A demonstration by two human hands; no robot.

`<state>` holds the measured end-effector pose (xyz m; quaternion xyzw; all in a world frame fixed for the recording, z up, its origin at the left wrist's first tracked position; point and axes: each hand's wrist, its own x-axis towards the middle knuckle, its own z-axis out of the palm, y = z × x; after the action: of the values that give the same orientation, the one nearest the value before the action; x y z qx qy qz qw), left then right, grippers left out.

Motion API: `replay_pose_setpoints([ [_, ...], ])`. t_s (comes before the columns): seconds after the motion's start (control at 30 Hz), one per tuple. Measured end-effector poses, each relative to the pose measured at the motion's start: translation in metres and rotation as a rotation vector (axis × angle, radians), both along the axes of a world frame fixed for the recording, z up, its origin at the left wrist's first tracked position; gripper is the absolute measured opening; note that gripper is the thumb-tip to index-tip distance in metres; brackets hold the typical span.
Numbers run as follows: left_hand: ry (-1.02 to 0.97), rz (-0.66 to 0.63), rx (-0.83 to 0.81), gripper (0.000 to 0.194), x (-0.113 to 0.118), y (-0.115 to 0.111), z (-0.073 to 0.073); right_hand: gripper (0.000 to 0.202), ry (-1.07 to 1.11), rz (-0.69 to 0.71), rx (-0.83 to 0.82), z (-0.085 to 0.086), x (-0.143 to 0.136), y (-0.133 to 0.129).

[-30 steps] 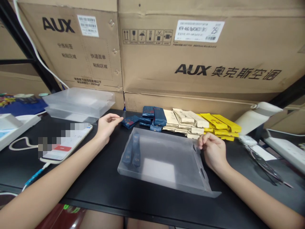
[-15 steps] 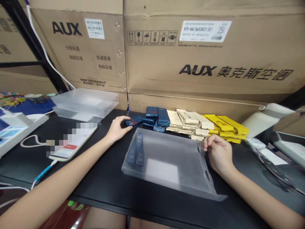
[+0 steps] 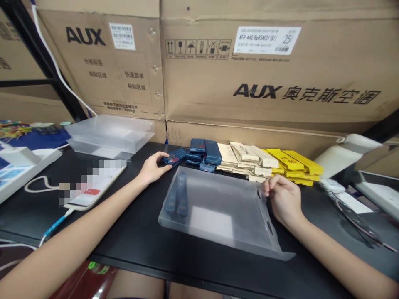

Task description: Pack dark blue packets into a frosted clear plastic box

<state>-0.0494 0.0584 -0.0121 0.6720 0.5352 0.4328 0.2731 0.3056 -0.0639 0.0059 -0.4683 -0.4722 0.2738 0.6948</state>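
My left hand [image 3: 153, 168] has thumb and fingers closed on a dark blue packet [image 3: 175, 156], which lies left of a stack of similar blue packets [image 3: 212, 152]. A clear frosted plastic box [image 3: 230, 191] lies in front of me, with two blue packets [image 3: 182, 193] seen through its left end. My right hand [image 3: 283, 197] pinches the box's right edge, near an oval cutout. Beside the blue stack are piles of cream packets [image 3: 246, 154] and yellow packets [image 3: 293, 162].
More clear plastic boxes [image 3: 109, 133] stand at the back left, behind a phone [image 3: 93, 187] on a cable. A power strip [image 3: 18, 170] is at far left. On the right are a white bottle [image 3: 343, 155] and eyeglasses [image 3: 352, 214]. Cardboard cartons [image 3: 202, 99] wall off the back.
The view has shifted very slightly. Both hands keep their grips on the blue packet and the plastic box, and nothing else has visibly moved.
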Motion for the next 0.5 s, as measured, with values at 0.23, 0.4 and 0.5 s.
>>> replay_pose_setpoints([
  [0.23, -0.039, 0.036, 0.021, 0.038, -0.0006, -0.0013, 0.0007, 0.023, -0.005, 0.001, 0.012, -0.0024, 0.0013, 0.001],
  [0.4, -0.108, 0.016, -0.006, 0.044, -0.0016, -0.001, -0.0008, 0.02, 0.0, 0.009, 0.013, -0.0037, 0.0024, 0.0014],
  [0.5, -0.182, 0.042, -0.052, 0.051, -0.0005, -0.0008, -0.0007, 0.019, 0.005, 0.011, 0.011, -0.004, 0.0027, 0.0012],
])
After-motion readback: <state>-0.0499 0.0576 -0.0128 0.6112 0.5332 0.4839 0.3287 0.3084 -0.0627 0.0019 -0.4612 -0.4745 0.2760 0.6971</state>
